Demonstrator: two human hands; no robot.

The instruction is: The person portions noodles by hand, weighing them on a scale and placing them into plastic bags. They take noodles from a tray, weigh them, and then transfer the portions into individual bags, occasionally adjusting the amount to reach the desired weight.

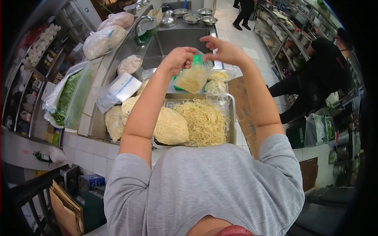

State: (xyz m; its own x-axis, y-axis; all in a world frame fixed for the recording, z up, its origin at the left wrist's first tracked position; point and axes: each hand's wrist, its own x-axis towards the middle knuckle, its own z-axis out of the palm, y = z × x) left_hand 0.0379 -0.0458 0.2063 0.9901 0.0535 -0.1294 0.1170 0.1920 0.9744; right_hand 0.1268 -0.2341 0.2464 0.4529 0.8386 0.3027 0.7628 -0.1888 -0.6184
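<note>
A clear plastic bag (193, 78) with pale noodles in it hangs below my left hand (180, 59), whose fingers are pinched on its top. My right hand (223, 51) is raised just right of the bag's top, thumb and fingers apart. Below the hands, a metal tray (233, 118) holds a heap of loose yellow noodles (202, 124). Bagged noodles (171, 126) lie at the tray's left side, partly behind my left forearm. More small filled bags (216, 86) rest beyond the tray's back edge.
Behind my hands is a sink (173, 41) with a faucet (138, 33); metal bowls (192, 18) stand beyond. To the left are a bin of greens (67, 98), a bowl (130, 65) and large white bags (103, 41). A person in black (328, 67) leans at shelves on the right.
</note>
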